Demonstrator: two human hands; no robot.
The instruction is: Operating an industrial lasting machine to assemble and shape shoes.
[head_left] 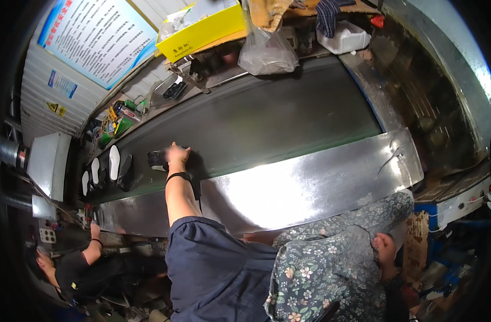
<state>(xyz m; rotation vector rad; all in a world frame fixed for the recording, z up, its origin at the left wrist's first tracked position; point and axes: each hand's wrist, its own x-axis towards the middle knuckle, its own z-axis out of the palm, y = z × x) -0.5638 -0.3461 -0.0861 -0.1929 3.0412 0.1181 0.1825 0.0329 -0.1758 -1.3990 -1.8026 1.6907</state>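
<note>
My left hand (177, 155) reaches forward over the dark conveyor belt (267, 118), its fingers closed on a black shoe (157, 159). Part of that shoe is covered by the hand. To its left on the belt lie several more pieces: a black shoe (125, 175) and others with white soles (114, 162) showing. Far from the belt work, my right hand (384, 248) hangs low at the right beside my floral apron (326, 268). Its fingers are loosely curled, with nothing visible in them.
A shiny metal ledge (278, 188) runs along the near side of the belt. Above the far side are a yellow box (202, 32), a plastic bag (267, 53) and a white container (343, 38). A co-worker (76, 273) in black is at the lower left.
</note>
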